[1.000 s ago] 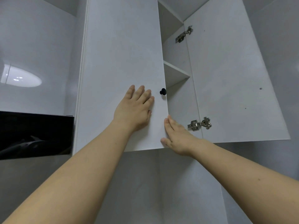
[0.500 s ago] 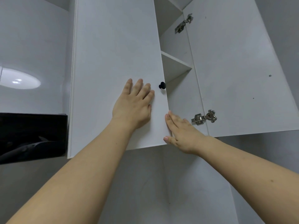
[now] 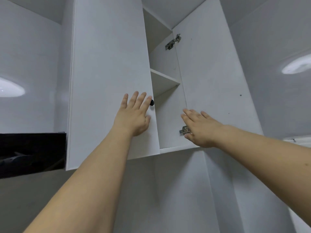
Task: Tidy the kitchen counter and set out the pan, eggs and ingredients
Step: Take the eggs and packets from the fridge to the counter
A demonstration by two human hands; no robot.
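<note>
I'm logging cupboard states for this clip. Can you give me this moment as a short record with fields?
left door: shut or nearly shut, black knob at its edge
right door: swung open
left hand: flat on left door, fingers straight
right hand: open, in front of lower hinge
shelf: nothing visible on it from below
pan, eggs: not in view
</note>
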